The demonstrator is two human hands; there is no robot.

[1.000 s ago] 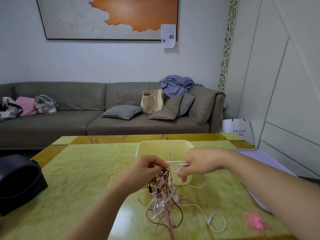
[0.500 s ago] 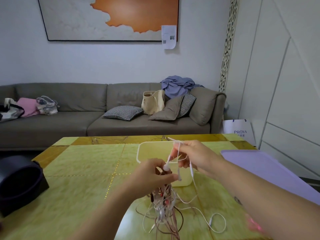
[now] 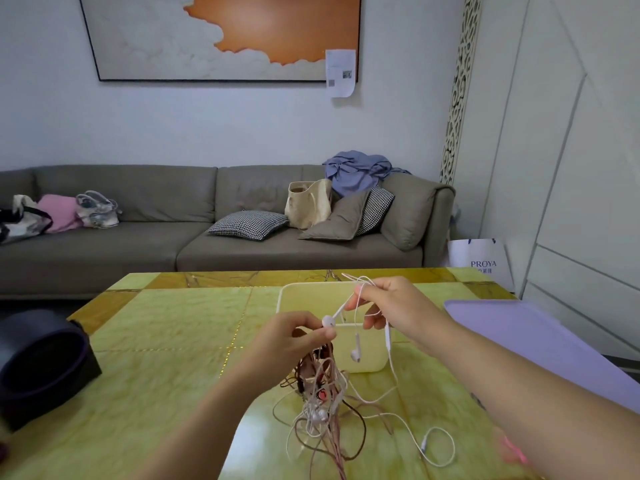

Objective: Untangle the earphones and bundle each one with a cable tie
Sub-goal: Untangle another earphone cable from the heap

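Half drew the white earphone (image 3: pixel 356 355) out of the tangle (image 3: pixel 322 396) within the last second. Pinched one bud in the left fingers (image 3: pixel 313 336), raised its cord in the clenched right fingers (image 3: pixel 372 320) above the tub (image 3: pixel 281 299). Left the rest trailing onto the tabletop (image 3: pixel 173 341), no tie on yet.

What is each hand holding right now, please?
Left hand: grips the top of the earphone tangle.
Right hand: pinches the cable of a white earphone.

bare left hand (image 3: pixel 291 337) and right hand (image 3: pixel 394 303), bare forearms (image 3: pixel 526 393), small dark mark (image 3: pixel 479 399) on the right one
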